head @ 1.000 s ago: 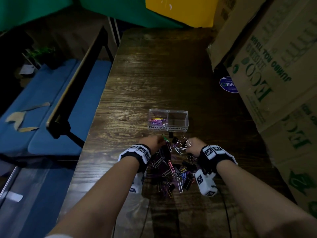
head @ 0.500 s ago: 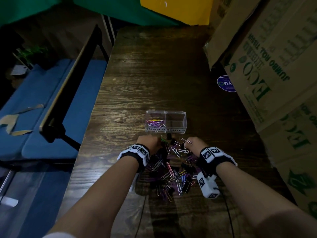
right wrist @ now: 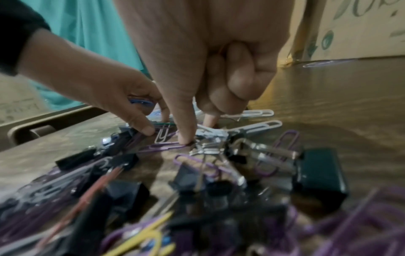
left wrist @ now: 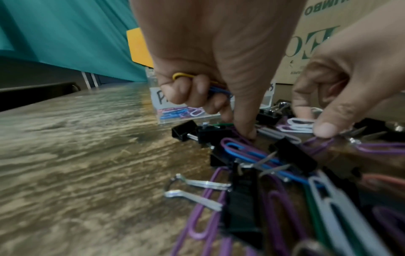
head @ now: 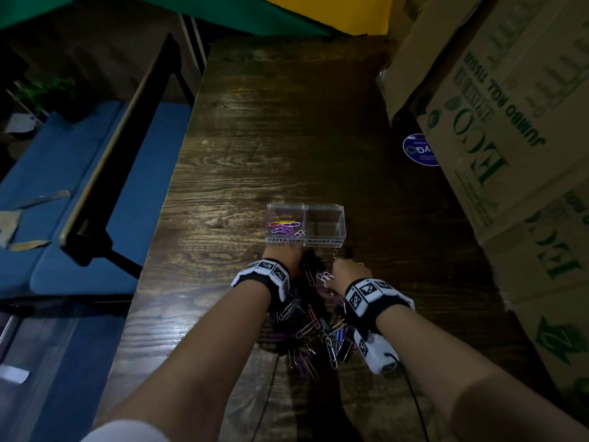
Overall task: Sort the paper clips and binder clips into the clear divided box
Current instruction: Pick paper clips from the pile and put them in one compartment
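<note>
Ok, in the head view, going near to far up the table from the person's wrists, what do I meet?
Pile of loose clips → left hand and right hand, about level → clear divided box → bare table.

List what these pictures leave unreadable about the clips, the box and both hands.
- Left hand: how many paper clips it grips; curled fingers cover them.
- Right hand: whether it pinches the purple clip or only presses it.
- Clear divided box: head view, binder compartment looks empty but is dim.
- Pile: count; right wrist foreground blurred.
</note>
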A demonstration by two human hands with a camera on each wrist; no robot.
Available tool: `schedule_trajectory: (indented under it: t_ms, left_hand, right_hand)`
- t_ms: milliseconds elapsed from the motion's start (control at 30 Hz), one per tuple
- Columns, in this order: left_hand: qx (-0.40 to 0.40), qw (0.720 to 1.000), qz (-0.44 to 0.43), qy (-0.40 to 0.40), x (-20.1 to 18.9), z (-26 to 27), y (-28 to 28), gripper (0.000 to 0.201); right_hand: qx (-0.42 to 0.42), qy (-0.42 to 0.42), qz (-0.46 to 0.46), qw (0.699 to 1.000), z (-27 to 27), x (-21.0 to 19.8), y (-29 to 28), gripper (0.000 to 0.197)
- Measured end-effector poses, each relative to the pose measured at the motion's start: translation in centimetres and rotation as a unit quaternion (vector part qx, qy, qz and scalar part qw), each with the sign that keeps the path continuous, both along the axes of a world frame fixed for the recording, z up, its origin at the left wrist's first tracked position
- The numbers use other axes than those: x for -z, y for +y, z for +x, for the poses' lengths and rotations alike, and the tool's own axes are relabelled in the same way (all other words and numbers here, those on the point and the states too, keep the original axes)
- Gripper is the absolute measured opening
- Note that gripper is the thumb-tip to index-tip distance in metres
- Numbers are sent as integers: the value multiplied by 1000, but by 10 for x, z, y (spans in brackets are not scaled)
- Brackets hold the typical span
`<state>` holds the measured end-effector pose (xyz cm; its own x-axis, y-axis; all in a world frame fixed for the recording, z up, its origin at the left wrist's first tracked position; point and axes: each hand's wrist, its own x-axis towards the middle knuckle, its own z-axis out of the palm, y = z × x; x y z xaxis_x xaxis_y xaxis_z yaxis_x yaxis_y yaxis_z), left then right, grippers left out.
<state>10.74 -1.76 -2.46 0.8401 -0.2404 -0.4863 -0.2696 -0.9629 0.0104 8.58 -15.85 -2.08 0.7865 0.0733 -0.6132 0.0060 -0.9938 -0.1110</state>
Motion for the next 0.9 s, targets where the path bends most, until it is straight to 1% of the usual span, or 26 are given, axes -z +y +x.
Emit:
schedule_trajectory:
  t_ms: [100, 200, 233, 300, 333, 433, 500, 567, 633, 700, 767, 900]
  left_hand:
    - [12, 1000, 12, 0, 5, 3, 2, 35]
    - [42, 999, 15, -20, 6, 1, 1, 38]
    - [60, 998, 10, -30, 7, 0, 0, 41]
    - [92, 995, -2, -45, 8, -4, 1, 42]
    - [99, 994, -2, -47, 8, -5, 2, 42]
    - [79, 996, 1, -40, 8, -5, 5, 39]
    - [68, 997, 0, -33, 7, -5, 5, 37]
    - [65, 997, 4, -35, 6, -6, 4, 36]
    - [85, 995, 21, -37, 6, -7, 4, 38]
    - [122, 991, 43, -40, 7, -8, 2, 40]
    - [143, 987, 56, -45, 8, -10, 0, 41]
    - [125, 989, 58, -54, 1, -8, -4, 37]
  right_hand:
    - [-1, 12, 9, 1000, 2, 3, 0, 27]
    - [-9, 38, 12, 999, 6, 4, 0, 20]
    - [-11, 43, 17, 999, 7, 5, -1, 23]
    - [-16, 45, 17, 999, 9, 7, -3, 37]
    - [-26, 44, 15, 999, 8, 8, -3, 38]
    - [-75, 46, 13, 996, 5, 7, -2, 20]
    - [-104, 34, 14, 994, 2, 8, -2, 30]
    - [-113, 14, 24, 993, 1, 6, -4, 33]
    - [-111, -1, 36, 993, 0, 4, -6, 31]
    - [-104, -7, 50, 993, 0, 1, -11, 23]
    - [-90, -8, 63, 994, 1, -1, -15, 16]
    - [-75, -7, 75, 994, -1, -6, -22, 25]
